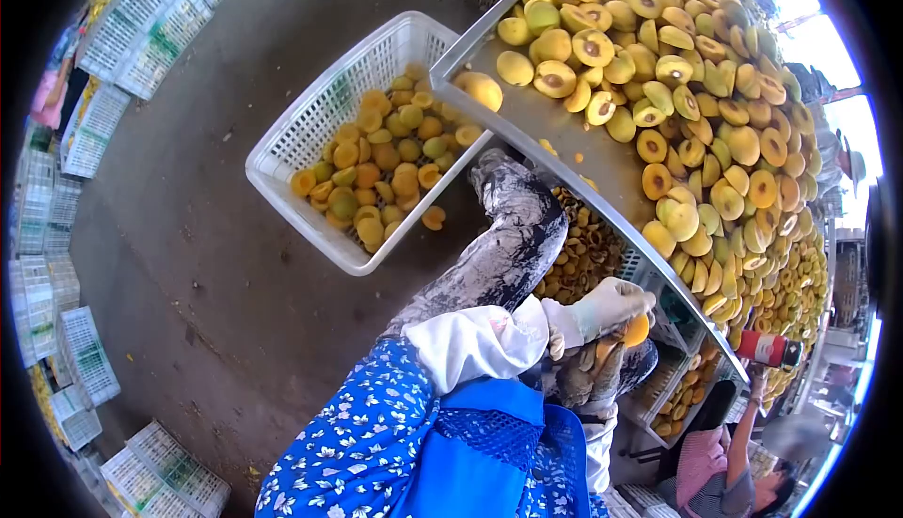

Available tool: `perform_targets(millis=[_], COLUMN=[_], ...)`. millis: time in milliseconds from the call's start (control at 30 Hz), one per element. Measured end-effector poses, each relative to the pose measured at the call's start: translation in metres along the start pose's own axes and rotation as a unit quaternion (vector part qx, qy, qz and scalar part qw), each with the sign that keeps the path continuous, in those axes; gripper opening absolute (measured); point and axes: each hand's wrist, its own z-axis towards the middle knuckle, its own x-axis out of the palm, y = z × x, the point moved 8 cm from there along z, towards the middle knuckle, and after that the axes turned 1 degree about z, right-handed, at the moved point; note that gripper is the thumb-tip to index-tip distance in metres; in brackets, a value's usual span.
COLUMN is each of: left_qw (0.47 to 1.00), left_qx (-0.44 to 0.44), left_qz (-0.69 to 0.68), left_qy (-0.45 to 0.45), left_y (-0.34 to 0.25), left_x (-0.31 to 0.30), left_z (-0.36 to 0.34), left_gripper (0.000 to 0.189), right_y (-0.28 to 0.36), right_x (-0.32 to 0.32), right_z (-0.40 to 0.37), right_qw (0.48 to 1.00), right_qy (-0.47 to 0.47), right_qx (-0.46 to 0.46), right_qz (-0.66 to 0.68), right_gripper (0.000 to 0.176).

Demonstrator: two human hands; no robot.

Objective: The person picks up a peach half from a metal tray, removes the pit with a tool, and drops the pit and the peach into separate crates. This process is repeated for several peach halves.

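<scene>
Your left hand (609,307): pale glove, fingers bent and close together against an orange apricot piece (637,331); whether they grip it, you cannot tell. Your right hand (599,364): soiled glove, at the piece's other side, its finger closure unclear. The piece sits between both hands, over your lap.

Containers:
- White perforated basket (282,147), on the floor (212,264): part-filled with yellow, orange and greenish apricot halves (386,156); its corner lies beneath the counter's rim.
- Counter (602,163), metal-edged: heaped with apricots, many halved, cut faces and hollows showing; a few lie apart near the near corner.
- Brown scraps (578,250), massed below the counter edge; their container is mostly hidden.
- Crate (656,388), below the counter, beside your hands: holds more apricot pieces.
- White crates (141,24), in rows along the far left; some yellow fruit shows among them.
- Red jar (760,347), dark-lidded, at the counter's edge, beside a co-worker's hand (758,384).
</scene>
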Motion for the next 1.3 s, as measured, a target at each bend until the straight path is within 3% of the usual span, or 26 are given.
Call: perform_targets(millis=[133,167,200,267,333,367,400,433,467,500,533,567,600,667,733,767,800,867,900,967,1033,1067,1133,1167,1267,1300], left_qw=[0.993,0.995,0.966,0.975,0.965,0.947,0.962,0.961,0.961,0.959,0.955,0.924,0.921,0.890,0.897,0.905,0.934,0.941,0.939,0.890,0.862,0.755,0.687,0.663,0.449,0.440], left_qx=[-0.013,0.036,0.177,0.138,0.148,0.188,0.167,0.166,0.170,0.174,0.161,0.220,0.283,0.317,0.255,0.237,0.270,0.134,-0.017,0.011,0.015,0.004,-0.137,-0.189,-0.312,-0.326], left_qz=[-0.041,-0.023,0.111,-0.003,-0.206,-0.234,-0.215,-0.215,-0.205,-0.198,-0.231,-0.311,-0.243,0.176,0.147,-0.227,0.001,0.169,0.102,0.182,0.296,0.461,0.561,0.589,0.788,0.795], left_qy=[-0.110,-0.090,-0.152,-0.176,-0.057,-0.112,-0.028,-0.058,-0.079,-0.105,-0.090,-0.049,-0.112,-0.275,-0.331,-0.270,-0.235,-0.261,-0.328,-0.418,-0.412,-0.467,-0.441,-0.421,-0.285,-0.260], left_y=[-0.010,-0.035,-0.060,-0.070,-0.101,-0.122,-0.133,-0.134,-0.142,-0.147,-0.150,-0.163,-0.161,-0.179,-0.184,-0.161,-0.161,-0.134,-0.109,-0.073,-0.038,-0.050,-0.039,-0.030,-0.002,0.031], left_x=[-0.029,-0.024,-0.033,-0.068,-0.076,-0.082,-0.088,-0.117,-0.131,-0.145,-0.151,-0.151,-0.201,-0.253,-0.261,-0.260,-0.231,-0.195,-0.196,-0.258,-0.305,-0.297,-0.309,-0.324,-0.379,-0.424], left_z=[0.012,0.007,0.010,0.032,0.018,0.000,-0.005,-0.005,-0.015,-0.029,-0.047,-0.067,-0.072,-0.110,-0.158,-0.171,-0.185,-0.192,-0.197,-0.187,-0.157,-0.147,-0.104,-0.084,-0.037,-0.027], left_gripper=[0.021,0.020,0.019,0.026,0.055,0.063,0.067,0.067,0.068,0.069,0.066,0.057,0.054,0.044,0.046,0.056,0.056,0.046,0.037,0.041,0.042,0.040,0.051,0.061,0.073,0.077], right_y=[-0.002,0.000,0.000,0.000,0.027,0.021,0.015,0.009,0.015,0.007,-0.004,-0.010,-0.016,-0.031,-0.041,-0.044,-0.057,-0.066,-0.063,-0.059,-0.071,-0.088,-0.099,-0.090,-0.068,-0.066], right_x=[0.012,0.031,0.013,-0.007,0.006,-0.012,-0.029,-0.046,-0.023,-0.036,-0.045,-0.042,-0.048,-0.071,-0.076,-0.075,-0.087,-0.079,-0.065,-0.040,-0.044,-0.072,-0.111,-0.103,-0.084,-0.085], right_z=[0.010,0.005,0.012,0.029,0.045,0.057,0.069,0.080,0.061,0.076,0.080,0.082,0.085,0.096,0.098,0.099,0.108,0.104,0.098,0.080,0.087,0.094,0.100,0.100,0.101,0.104], right_qw=[0.997,0.978,0.991,0.990,0.853,0.818,0.779,0.737,0.613,0.787,0.908,0.877,0.840,0.839,0.885,0.922,0.949,0.931,0.855,0.608,0.524,0.484,0.487,0.515,0.592,0.610], right_qy=[0.058,0.205,0.118,0.019,0.032,0.010,-0.014,-0.040,-0.039,-0.035,-0.085,-0.048,-0.011,-0.011,-0.045,-0.078,-0.063,-0.019,0.043,0.109,0.124,0.127,0.111,0.098,0.057,0.049], right_qx=[-0.047,-0.030,-0.048,-0.103,-0.297,-0.311,-0.323,-0.334,-0.451,-0.304,-0.164,-0.171,-0.179,-0.189,-0.161,-0.128,-0.122,-0.076,-0.122,-0.272,-0.301,-0.273,-0.228,-0.220,-0.190,-0.177], right_qz=[0.037,-0.025,-0.036,-0.098,-0.428,-0.483,-0.537,-0.587,-0.648,-0.535,-0.377,-0.446,-0.511,-0.510,-0.435,-0.356,-0.282,-0.355,-0.502,-0.738,-0.787,-0.822,-0.836,-0.823,-0.781,-0.771], right_gripper=[0.050,0.053,0.051,0.040,0.037,0.038,0.038,0.039,0.041,0.041,0.042,0.039,0.046,0.042,0.036,0.038,0.041,0.042,0.044,0.058,0.061,0.070,0.087,0.079,0.063,0.061])
